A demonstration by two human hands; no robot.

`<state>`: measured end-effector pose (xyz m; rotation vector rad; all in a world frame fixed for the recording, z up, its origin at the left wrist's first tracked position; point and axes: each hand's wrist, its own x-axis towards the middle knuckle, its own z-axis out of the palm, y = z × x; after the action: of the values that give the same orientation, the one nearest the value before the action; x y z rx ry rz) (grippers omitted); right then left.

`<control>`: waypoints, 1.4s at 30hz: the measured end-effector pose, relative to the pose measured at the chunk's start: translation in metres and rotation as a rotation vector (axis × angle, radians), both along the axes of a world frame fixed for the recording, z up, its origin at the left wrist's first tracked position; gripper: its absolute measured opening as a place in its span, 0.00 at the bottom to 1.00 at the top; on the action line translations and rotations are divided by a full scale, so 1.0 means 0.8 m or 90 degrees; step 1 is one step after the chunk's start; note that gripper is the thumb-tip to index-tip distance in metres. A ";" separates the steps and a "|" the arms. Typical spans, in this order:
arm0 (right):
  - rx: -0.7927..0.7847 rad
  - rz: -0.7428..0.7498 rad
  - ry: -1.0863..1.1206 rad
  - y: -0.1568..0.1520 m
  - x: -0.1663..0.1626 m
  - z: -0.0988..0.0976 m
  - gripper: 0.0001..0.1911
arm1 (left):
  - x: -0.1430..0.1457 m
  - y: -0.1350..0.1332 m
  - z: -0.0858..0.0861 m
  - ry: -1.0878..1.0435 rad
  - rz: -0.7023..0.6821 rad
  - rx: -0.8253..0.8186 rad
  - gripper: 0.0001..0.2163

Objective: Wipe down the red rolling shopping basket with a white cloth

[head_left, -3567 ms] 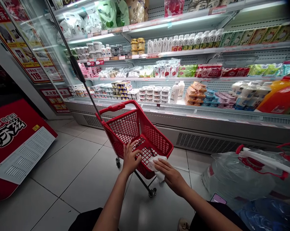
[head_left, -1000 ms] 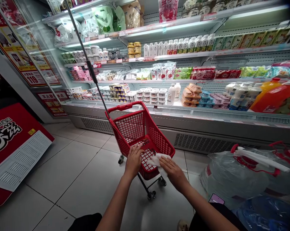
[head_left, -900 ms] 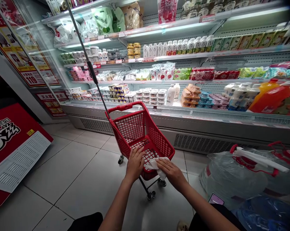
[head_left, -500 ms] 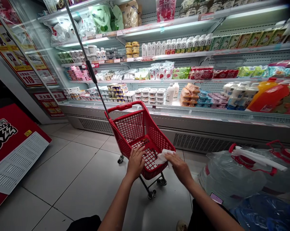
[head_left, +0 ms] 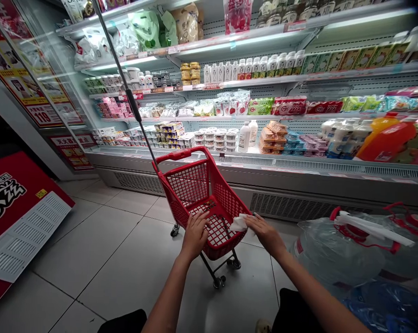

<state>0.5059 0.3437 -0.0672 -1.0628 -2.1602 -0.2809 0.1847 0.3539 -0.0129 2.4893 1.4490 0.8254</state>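
A shop, by its look a supermarket's chilled aisle; across the far side runs a lit, open refrigerated case (head_left: 316, 187); its shelves (head_left: 236, 84) carry close rows of bottles (head_left: 255, 69), stacked tubs (head_left: 219, 138) and pouches (head_left: 144, 30), with labels (head_left: 173, 49) along the edges; a small red shopping cart (head_left: 231, 199) stands in front; large clear jugs (head_left: 337, 254) sit at near right; pale tiles (head_left: 108, 249) cover the floor.
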 end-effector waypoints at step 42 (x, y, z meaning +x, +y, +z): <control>0.014 0.115 -0.035 -0.050 -0.109 0.010 0.29 | -0.032 -0.037 -0.013 0.095 -0.056 0.033 0.25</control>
<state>0.4185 0.3037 -0.0589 -0.8494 -2.2787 -0.2523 0.1591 0.3244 -0.0235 2.6835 1.3663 0.6835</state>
